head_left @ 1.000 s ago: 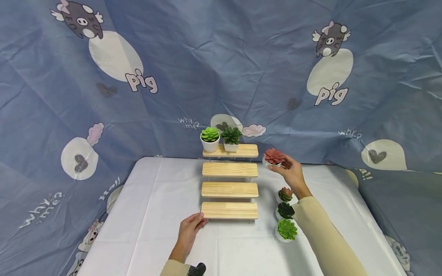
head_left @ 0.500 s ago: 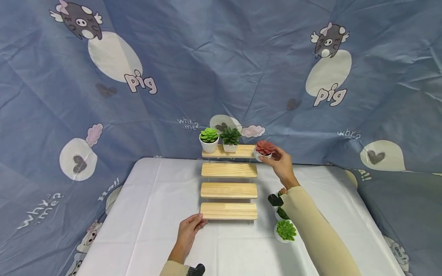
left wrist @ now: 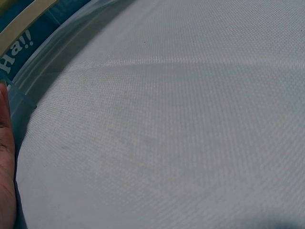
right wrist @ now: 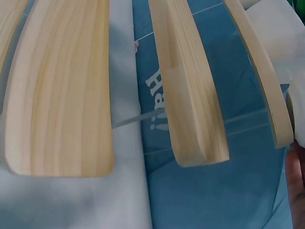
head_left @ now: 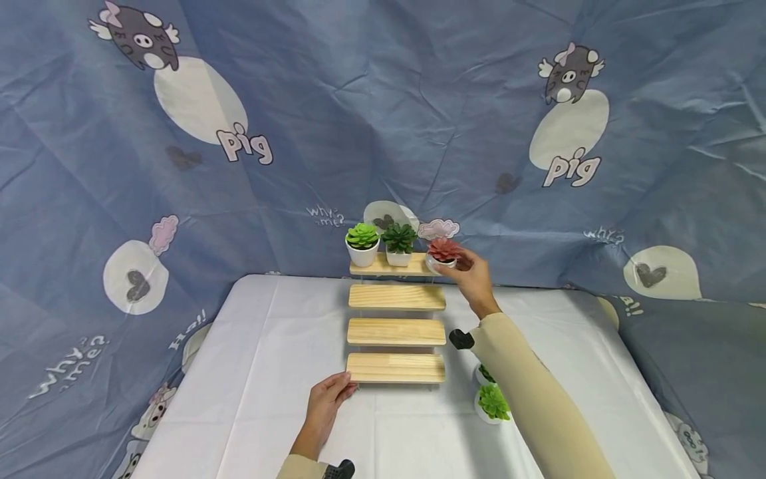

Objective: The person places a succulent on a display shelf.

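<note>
A wooden tiered shelf with clear supports stands on the white-covered table. My right hand holds a red succulent in a white pot at the right end of the top board; whether the pot bears on the board cannot be told. In the right wrist view, fingers show beside the top board's end. To its left on that board are a dark green succulent and a bright green succulent, both in white pots. My left hand grips the lowest board's left front corner.
Right of the shelf, a light green potted succulent stands on the table, with a dark green one partly behind my right sleeve. A blue printed cloth hangs behind the table.
My right hand has carried the red succulent leftward and slightly back, from beside the shelf to the top board's right end. My left hand stays at the lowest board's corner.
</note>
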Demonstrator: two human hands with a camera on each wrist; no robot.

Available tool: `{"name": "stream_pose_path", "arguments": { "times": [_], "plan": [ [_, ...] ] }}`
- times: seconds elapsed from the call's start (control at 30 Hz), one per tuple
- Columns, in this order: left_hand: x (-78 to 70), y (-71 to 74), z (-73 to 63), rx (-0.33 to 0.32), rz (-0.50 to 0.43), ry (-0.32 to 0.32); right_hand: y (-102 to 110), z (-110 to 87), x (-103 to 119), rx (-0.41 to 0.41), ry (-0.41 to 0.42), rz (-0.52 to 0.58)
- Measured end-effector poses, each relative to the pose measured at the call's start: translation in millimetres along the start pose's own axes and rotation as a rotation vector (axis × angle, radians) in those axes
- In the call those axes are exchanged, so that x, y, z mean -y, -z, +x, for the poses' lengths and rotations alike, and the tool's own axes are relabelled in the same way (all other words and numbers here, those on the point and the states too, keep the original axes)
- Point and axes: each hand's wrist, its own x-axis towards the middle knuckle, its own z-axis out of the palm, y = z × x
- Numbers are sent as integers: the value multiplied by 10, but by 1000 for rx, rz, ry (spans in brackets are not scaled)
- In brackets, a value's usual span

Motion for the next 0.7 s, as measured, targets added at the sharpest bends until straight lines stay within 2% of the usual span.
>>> {"name": "stream_pose_path", "arguments": {
  "times": [0.1,0.23,0.4,0.57,0.7],
  "plan": [
    [-1,-6,-1,0,0,0,-28,27,-12,7,21,23],
    [-2,-9,-5,-1,5,0,-83,-5,137,29,35,54],
    [-3,-3,-7,6,3,-9,-125,-50,282,32,25,34],
    [-9,1,-25,13,2,-12,-144,-29,279,22,14,7],
    [-6,7,-27,26,-6,-26,-140,70,129,15,8,12]
  ]
}}
